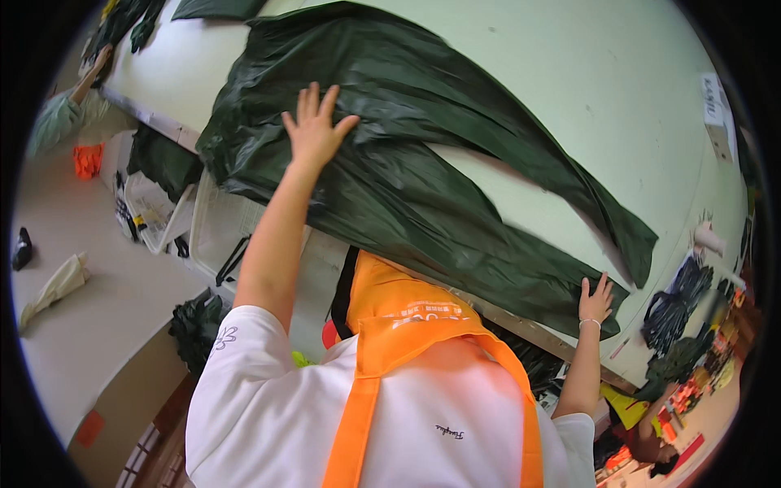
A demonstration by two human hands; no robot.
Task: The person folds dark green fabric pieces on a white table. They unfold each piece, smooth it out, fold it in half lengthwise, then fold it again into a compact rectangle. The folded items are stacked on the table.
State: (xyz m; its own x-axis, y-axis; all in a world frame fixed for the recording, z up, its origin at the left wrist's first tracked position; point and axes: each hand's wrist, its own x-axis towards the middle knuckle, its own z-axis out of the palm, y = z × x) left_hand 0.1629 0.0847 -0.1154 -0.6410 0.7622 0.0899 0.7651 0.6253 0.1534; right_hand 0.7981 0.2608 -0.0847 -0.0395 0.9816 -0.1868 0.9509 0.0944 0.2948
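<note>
A pair of dark green, shiny rain trousers (382, 89) lies spread across a pale table (561, 49), its waist at the left and both legs stretching right. My left hand (316, 134) rests on the upper part with fingers spread. Down by the cuff of the nearer leg, my right hand (595, 302) lies on the fabric, fingers apart, a bracelet on its wrist. Neither hand grips the cloth. Creases run along the legs, and a gap of bare table shows between them.
White plastic baskets (215, 220) stand below the table's near edge, one with dark green cloth (163, 159). Another person's arm (85, 81) reaches to dark items at the far left. A bundle of dark strips (677, 302) and a white box (716, 114) are at the right.
</note>
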